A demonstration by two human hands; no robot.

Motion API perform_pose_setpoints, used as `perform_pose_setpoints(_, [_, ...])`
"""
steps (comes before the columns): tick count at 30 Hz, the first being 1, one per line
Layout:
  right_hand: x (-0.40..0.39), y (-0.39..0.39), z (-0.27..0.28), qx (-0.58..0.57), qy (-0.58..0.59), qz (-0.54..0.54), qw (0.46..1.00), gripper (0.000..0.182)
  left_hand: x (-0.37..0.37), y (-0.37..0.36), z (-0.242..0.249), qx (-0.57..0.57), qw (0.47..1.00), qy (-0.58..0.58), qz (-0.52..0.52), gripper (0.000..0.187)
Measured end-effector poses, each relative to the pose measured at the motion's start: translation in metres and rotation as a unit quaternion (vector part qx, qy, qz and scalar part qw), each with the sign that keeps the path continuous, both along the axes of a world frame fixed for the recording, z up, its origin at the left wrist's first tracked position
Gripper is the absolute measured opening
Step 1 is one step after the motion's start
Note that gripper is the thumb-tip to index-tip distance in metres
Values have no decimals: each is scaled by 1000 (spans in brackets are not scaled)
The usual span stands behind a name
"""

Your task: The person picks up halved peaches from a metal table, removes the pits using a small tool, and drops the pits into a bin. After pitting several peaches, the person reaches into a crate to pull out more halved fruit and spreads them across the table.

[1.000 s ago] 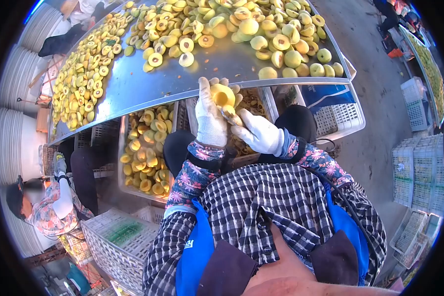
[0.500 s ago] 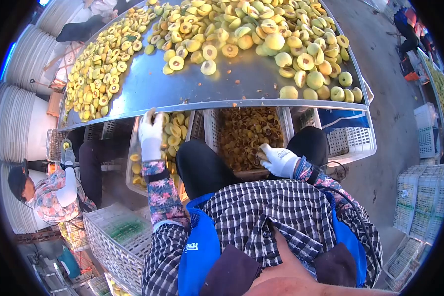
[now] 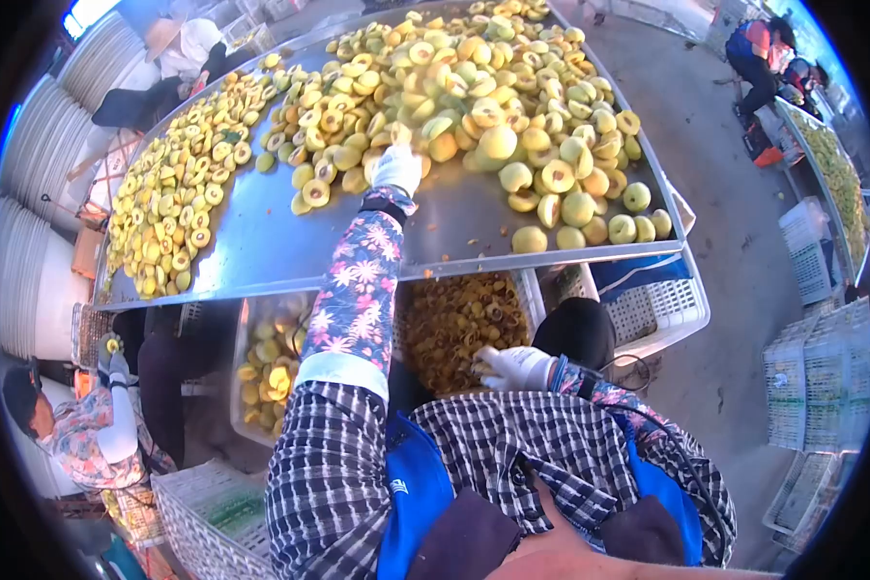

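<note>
My left hand (image 3: 396, 169), in a white glove, reaches far over the metal table to the near edge of a heap of yellow-green fruit halves (image 3: 435, 92). Its fingertips are among the fruit and blurred. Many cut faces show brown pits or hollows. Low in front of my body, my gloved right hand (image 3: 520, 368) hovers over a crate of brown pits and scraps (image 3: 459, 324). Its fingers are curled together, and I cannot tell what is in them. To the left, partly behind my left sleeve, a crate (image 3: 238, 387) holds more fruit halves.
The metal table's front edge (image 3: 435, 270) crosses above the crates. A second fruit pile (image 3: 169, 208) lies on its left side. At left sits a co-worker (image 3: 92, 425) beside a crate (image 3: 217, 503). Stacked crates (image 3: 812, 377) stand at right; people (image 3: 759, 63) are beyond.
My left hand has moved from above the fruit crate at the table's edge forward to the heap. My right hand stays over the pit crate. The view has tilted and shifted.
</note>
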State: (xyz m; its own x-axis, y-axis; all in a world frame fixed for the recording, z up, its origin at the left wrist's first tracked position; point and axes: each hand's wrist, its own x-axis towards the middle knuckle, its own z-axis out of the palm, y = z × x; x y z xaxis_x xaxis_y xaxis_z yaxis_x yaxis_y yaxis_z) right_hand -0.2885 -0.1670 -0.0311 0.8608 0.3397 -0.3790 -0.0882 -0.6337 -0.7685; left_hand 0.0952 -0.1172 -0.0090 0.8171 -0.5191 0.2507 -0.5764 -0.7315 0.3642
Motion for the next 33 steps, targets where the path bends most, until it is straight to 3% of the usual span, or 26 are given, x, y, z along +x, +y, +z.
perform_pose_setpoints(1, [0, -2, -9, -9, -11, 11, 1000, 48, -9, -6, -2, -21, 999, -11, 21, 45])
perform_pose_setpoints(3, [1, -2, -15, -35, 13, 22, 999, 49, -21, -22, 8, 64, 994, 55, 74, 45])
perform_pose_setpoints(6, [5, -1, -4, -40, 57, 21, 997, 47, -21, -18, 1, 17, 994, 76, 81, 46])
perform_pose_setpoints(7, [5, 0, 1, -50, 65, 20, 996, 48, -22, -15, -3, -67, 991, 86, 81, 54])
perform_pose_setpoints(9, [5, -2, 1, -45, 62, 6, 997, 47, -20, -2, 11, 194, 970, 136, -51, 83])
perform_pose_setpoints(12, [3, 0, 24, -68, 27, -25, 997, 46, -33, 15, -7, 27, 968, 248, -1, 88])
perform_pose_setpoints(13, [2, -1, 32, -69, 25, -25, 997, 46, -57, 18, 26, -36, 938, 344, 18, 72])
perform_pose_setpoints(14, [1, -2, 38, -60, 18, -42, 997, 44, -68, 25, 32, -160, 895, 417, -3, 62])
perform_pose_setpoints(16, [-3, -2, 54, -18, -2, -81, 997, 40, -93, 43, 45, -394, 757, 519, -54, 33])
perform_pose_setpoints(19, [-2, -7, 41, 37, -74, -117, 990, 38, -141, 75, 66, -645, 441, 607, -146, 33])
perform_pose_setpoints(20, [-1, -7, 46, 54, -75, -125, 988, 37, -154, 82, 66, -710, 375, 576, -153, 42])
perform_pose_setpoints(23, [6, 0, 92, 122, -111, -163, 973, 31, -185, 94, 80, -794, 354, 468, -157, 51])
perform_pose_setpoints(24, [11, 0, 89, 107, -153, -170, 968, 31, -187, 98, 72, -783, 388, 452, -176, 48])
perform_pose_setpoints(27, [26, 1, 96, 63, -303, -182, 933, 33, -211, 107, 80, -780, 346, 496, -163, 40])
perform_pose_setpoints(29, [34, 6, 113, 14, -402, -190, 895, 34, -217, 106, 72, -763, 358, 510, -172, 44])
perform_pose_setpoints(32, [43, 16, 130, -56, -465, -192, 862, 32, -230, 101, 70, -732, 459, 483, -144, 51])
perform_pose_setpoints(33, [45, 18, 131, -57, -463, -194, 863, 32, -232, 98, 68, -730, 458, 486, -143, 51])
